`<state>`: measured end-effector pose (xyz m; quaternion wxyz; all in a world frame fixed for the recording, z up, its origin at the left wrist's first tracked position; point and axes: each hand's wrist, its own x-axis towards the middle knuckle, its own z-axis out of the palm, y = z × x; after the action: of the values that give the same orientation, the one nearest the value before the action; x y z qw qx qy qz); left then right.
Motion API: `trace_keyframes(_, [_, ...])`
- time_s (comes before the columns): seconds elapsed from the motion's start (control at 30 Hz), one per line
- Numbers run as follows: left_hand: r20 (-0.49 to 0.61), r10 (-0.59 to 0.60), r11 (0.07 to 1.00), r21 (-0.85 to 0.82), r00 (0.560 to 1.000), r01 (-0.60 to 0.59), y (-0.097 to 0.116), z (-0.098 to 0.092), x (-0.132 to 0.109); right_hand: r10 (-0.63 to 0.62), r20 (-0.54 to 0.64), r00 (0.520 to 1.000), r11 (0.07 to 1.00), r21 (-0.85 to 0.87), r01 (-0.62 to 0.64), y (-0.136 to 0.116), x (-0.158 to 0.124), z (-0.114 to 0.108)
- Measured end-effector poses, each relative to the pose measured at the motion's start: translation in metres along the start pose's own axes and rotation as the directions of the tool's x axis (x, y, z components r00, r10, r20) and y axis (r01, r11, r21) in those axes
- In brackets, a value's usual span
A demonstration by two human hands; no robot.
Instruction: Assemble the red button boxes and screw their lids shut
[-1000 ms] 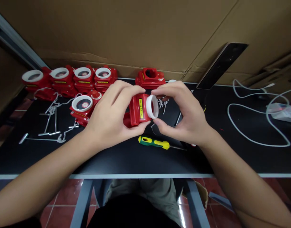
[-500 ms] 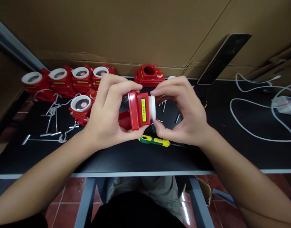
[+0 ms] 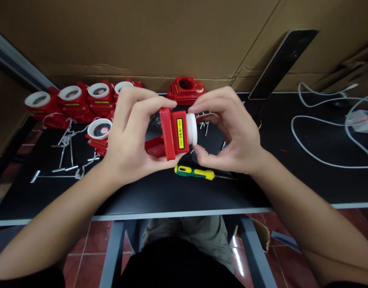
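Above the black table (image 3: 171, 192) I hold a red plastic housing (image 3: 171, 134) with a yellow label, turned on its side. My left hand (image 3: 129, 136) wraps round its red body. My right hand (image 3: 228, 132) pinches the white ring (image 3: 192, 129) on the housing's right end with thumb and fingers. A green and yellow screwdriver (image 3: 194, 172) lies on the table just below my hands.
A row of finished red housings with white rings (image 3: 78, 98) stands at the back left, one more (image 3: 99, 132) nearer. A red housing without ring (image 3: 186, 89) sits behind. Metal pins and white string (image 3: 66, 156) lie left. White cable (image 3: 328, 132) loops right. A dark panel (image 3: 280, 64) leans on cardboard.
The housing has been turned so the ring's open face no longer shows and now points right. My hands with it rose slightly in the picture.
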<state>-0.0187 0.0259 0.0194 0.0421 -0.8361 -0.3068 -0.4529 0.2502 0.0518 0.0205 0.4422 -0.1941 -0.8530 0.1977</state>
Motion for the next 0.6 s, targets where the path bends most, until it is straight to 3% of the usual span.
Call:
trace_keyframes(0.37, [-0.006,0.067,0.997,0.024,0.998,-0.067,-0.008,0.0,-0.001,0.012,0.021,1.0,0.999,0.033,-0.013,-0.001,0.001,-0.002])
trace_keyframes(0.6, [0.0,-0.017,1.0,0.003,1.0,0.017,-0.004,0.002,-0.005,0.027,0.036,0.999,0.998,0.056,-0.029,-0.001,0.002,-0.003])
